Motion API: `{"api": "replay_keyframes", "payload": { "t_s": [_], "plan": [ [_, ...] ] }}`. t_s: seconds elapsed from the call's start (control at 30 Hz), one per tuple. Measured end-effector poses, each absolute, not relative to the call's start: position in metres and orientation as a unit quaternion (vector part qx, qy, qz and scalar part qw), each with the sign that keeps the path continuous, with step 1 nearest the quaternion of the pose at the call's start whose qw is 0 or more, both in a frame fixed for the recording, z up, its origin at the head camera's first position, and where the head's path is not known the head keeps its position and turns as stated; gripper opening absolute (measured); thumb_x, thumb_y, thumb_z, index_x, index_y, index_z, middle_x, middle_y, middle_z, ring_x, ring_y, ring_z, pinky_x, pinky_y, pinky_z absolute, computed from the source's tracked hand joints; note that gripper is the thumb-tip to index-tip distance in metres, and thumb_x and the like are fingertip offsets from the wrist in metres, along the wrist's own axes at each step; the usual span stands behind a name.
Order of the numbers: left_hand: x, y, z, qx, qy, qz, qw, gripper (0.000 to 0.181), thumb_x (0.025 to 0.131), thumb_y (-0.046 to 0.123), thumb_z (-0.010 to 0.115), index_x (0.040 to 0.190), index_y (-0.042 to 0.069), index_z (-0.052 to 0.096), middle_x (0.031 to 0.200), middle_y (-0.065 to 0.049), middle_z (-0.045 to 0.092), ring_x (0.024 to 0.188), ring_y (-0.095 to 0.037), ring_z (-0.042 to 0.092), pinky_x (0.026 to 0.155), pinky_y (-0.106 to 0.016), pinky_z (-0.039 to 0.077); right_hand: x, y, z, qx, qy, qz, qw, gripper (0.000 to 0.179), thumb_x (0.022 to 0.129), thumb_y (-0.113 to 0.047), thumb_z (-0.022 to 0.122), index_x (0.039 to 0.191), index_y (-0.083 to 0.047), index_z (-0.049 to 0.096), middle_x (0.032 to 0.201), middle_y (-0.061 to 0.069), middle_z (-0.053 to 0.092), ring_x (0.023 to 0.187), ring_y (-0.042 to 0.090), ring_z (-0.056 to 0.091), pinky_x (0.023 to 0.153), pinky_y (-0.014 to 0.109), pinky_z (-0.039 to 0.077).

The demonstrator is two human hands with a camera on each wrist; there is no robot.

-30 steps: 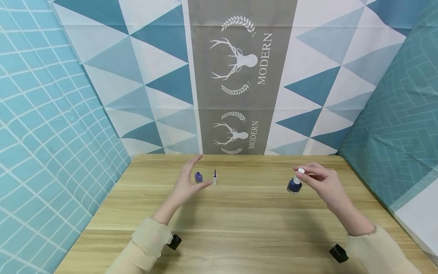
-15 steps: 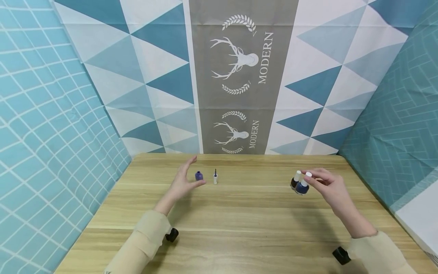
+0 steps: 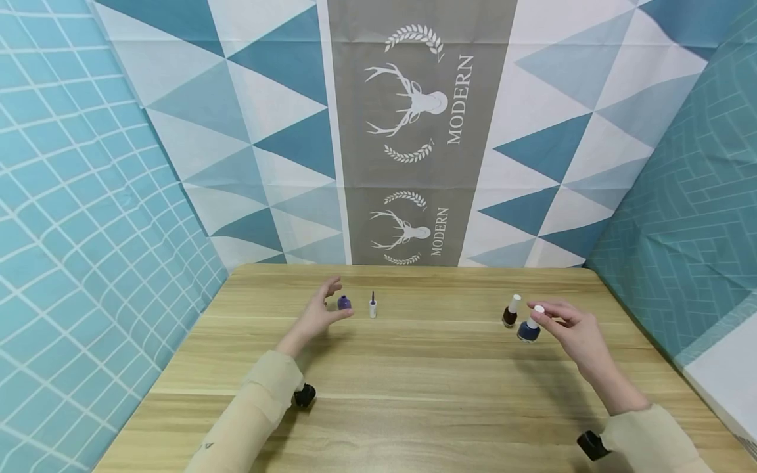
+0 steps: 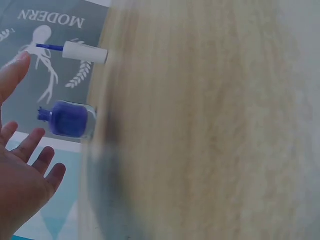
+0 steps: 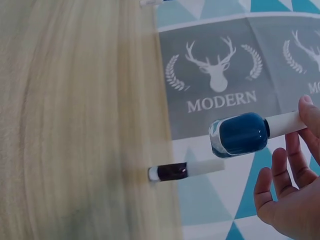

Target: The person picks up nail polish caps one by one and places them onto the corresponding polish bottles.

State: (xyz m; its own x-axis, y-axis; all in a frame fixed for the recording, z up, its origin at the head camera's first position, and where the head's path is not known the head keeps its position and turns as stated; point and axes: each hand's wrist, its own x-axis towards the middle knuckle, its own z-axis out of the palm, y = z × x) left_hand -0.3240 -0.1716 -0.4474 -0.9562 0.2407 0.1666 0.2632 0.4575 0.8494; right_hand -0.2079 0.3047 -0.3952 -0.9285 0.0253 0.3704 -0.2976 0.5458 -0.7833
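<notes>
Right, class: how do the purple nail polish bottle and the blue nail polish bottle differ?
The purple bottle is uncapped; the blue bottle wears its white cap. The right hand pinches the blue bottle by that cap; the purple bottle stands ungripped beside the left hand. Both are see-through bottles of polish.

Wearing loose cream cloth left sleeve [image 3: 245, 417], small dark mark [image 3: 207, 446] elbow-side of its creased cuff [image 3: 275, 378]. Matching right sleeve [image 3: 653, 440]. Carrying small black blocky unit [image 3: 304, 395] beside left cuff, black twin unit [image 3: 593, 445] well right of it.

The head view faces forward and down, sharing the tabletop [image 3: 426, 387] with (closer) wrist views.
</notes>
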Motion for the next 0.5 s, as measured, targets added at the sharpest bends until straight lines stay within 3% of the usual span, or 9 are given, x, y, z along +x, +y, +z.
{"api": "replay_keyframes", "payload": {
  "t_s": [0.17,0.5],
  "plan": [
    [-0.332,-0.173,-0.458,-0.12,-0.843,-0.524,-0.011,0.086,0.082,0.017,0.073,0.15,0.016,0.02,0.147,-0.021,0.033,0.135,-0.042,0.026,0.107,-0.059,0.024,-0.211,0.308,-0.403,0.065,-0.858,0.484,0.161,0.037,0.091,-0.025,0.064,0.118,0.0,0.064,0.103,-0.023,0.062,0.097,-0.01,0.052,0.074,0.008,0.044],
    [-0.335,-0.175,-0.463,-0.081,-0.826,-0.557,-0.038,0.083,0.08,0.013,0.075,0.147,0.008,0.026,0.142,-0.021,0.041,0.135,-0.041,0.03,0.111,-0.052,0.022,-0.222,0.317,-0.424,0.047,-0.86,0.488,0.143,0.039,0.091,-0.028,0.063,0.12,-0.002,0.063,0.106,-0.023,0.061,0.098,-0.013,0.05,0.076,0.007,0.043]
  ]
}}
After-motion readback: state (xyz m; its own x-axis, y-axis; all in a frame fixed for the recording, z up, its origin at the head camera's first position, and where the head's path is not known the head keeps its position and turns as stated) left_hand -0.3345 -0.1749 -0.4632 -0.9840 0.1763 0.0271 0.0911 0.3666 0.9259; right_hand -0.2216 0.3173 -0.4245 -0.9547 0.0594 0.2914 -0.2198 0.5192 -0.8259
